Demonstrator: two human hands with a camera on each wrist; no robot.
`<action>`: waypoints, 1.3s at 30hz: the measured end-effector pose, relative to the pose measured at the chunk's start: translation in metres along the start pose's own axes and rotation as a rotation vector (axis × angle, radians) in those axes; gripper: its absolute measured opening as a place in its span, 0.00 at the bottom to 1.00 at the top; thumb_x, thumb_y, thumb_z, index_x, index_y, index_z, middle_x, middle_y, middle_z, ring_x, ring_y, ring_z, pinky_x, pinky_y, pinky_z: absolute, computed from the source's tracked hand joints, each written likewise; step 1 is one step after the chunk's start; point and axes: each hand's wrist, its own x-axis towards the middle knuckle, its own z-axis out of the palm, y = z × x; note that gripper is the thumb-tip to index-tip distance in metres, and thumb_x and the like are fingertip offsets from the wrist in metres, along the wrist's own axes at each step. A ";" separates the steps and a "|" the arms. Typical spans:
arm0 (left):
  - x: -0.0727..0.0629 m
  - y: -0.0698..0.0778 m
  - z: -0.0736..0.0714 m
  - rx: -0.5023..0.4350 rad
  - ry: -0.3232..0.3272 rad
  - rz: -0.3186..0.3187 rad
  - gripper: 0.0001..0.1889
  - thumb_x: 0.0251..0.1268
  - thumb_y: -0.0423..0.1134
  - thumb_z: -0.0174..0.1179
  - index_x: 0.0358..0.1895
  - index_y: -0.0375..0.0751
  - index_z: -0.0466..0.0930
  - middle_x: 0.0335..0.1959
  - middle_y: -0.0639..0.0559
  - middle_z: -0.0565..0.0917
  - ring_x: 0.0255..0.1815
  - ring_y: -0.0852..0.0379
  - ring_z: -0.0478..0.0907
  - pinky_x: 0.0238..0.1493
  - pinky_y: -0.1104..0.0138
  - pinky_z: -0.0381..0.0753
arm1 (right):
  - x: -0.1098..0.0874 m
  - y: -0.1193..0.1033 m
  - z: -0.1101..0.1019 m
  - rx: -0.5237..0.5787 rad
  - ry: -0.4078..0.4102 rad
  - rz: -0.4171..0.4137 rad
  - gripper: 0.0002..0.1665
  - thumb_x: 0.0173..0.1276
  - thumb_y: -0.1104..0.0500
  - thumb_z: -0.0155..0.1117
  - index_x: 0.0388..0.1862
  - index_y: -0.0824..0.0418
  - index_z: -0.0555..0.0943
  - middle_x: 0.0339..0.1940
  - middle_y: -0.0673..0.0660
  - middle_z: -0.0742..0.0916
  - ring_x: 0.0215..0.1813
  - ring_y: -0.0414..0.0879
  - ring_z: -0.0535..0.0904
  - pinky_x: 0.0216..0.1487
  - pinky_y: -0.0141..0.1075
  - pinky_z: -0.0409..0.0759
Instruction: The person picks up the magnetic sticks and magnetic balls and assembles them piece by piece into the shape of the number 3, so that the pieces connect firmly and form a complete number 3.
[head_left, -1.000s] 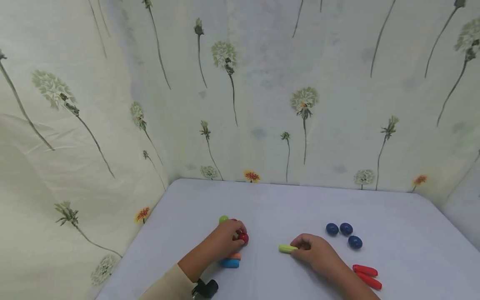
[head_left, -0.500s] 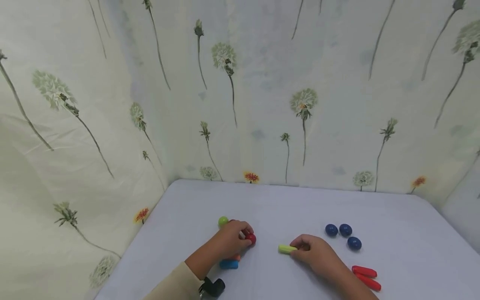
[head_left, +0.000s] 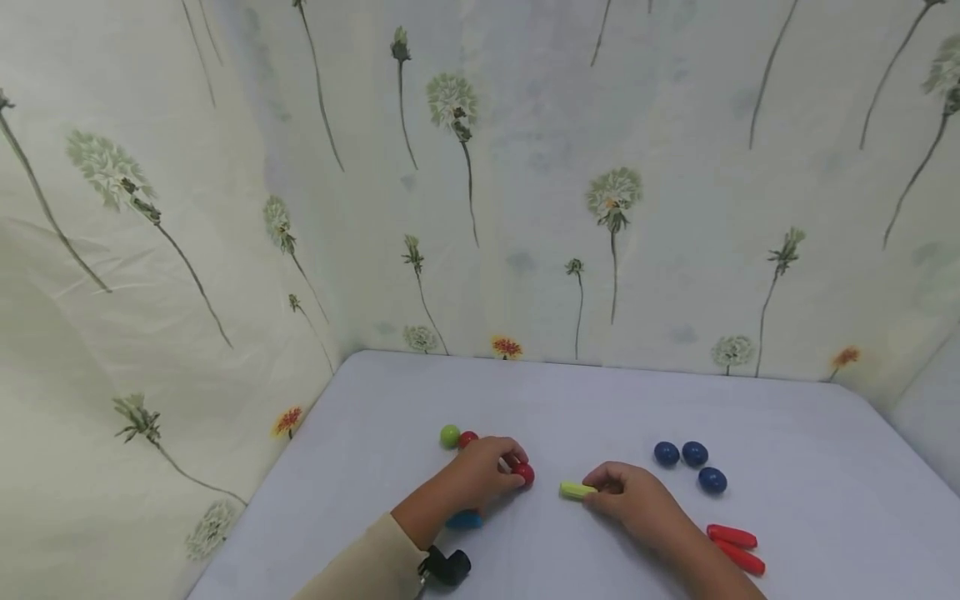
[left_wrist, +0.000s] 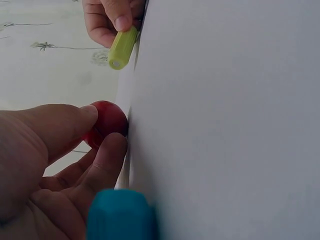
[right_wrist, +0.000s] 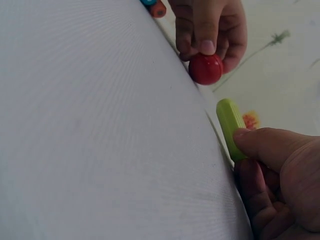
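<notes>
Glossy red ball, a fine seam crossing it, is pinched between thumb and fingertips of the left hand, low over the white table; whether it touches the cloth cannot be told. Nearby, the right hand pinches a ridged yellow-green stick, its near end covered by thumb and fingers, its free end pointing toward the ball. The left forearm mostly hides a blue stick and nearly all of an orange stick just beside it; at the left wrist view's lower edge the blue one is blurred and cut off. Behind the left hand, a second red ball is partly covered and sits next to a smooth lime-green ball. Off to the right lie three shiny, slightly oval navy balls and two slim red sticks, touching at one end. A black device by the beige sleeve is hard to make out; dandelion-printed fabric hangs behind, slightly creased at left
</notes>
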 end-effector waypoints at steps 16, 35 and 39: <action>0.007 0.016 0.015 -0.074 -0.027 -0.020 0.11 0.66 0.41 0.74 0.46 0.59 0.83 0.40 0.65 0.84 0.42 0.64 0.79 0.47 0.66 0.85 | 0.001 0.001 -0.007 -0.006 -0.003 -0.010 0.13 0.62 0.51 0.80 0.44 0.50 0.88 0.36 0.47 0.89 0.40 0.42 0.81 0.44 0.39 0.78; -0.001 0.014 0.021 -0.113 -0.049 0.051 0.11 0.65 0.39 0.74 0.44 0.59 0.83 0.39 0.66 0.84 0.39 0.66 0.79 0.47 0.65 0.82 | -0.003 -0.006 0.002 0.024 -0.011 0.019 0.11 0.62 0.53 0.80 0.41 0.50 0.88 0.33 0.47 0.88 0.38 0.43 0.81 0.45 0.39 0.76; -0.001 0.013 0.022 -0.121 -0.044 0.063 0.11 0.65 0.39 0.74 0.44 0.59 0.83 0.39 0.66 0.84 0.39 0.67 0.79 0.47 0.66 0.82 | -0.004 -0.006 0.002 0.017 0.000 0.016 0.13 0.61 0.51 0.80 0.43 0.50 0.88 0.34 0.47 0.88 0.39 0.42 0.81 0.45 0.40 0.77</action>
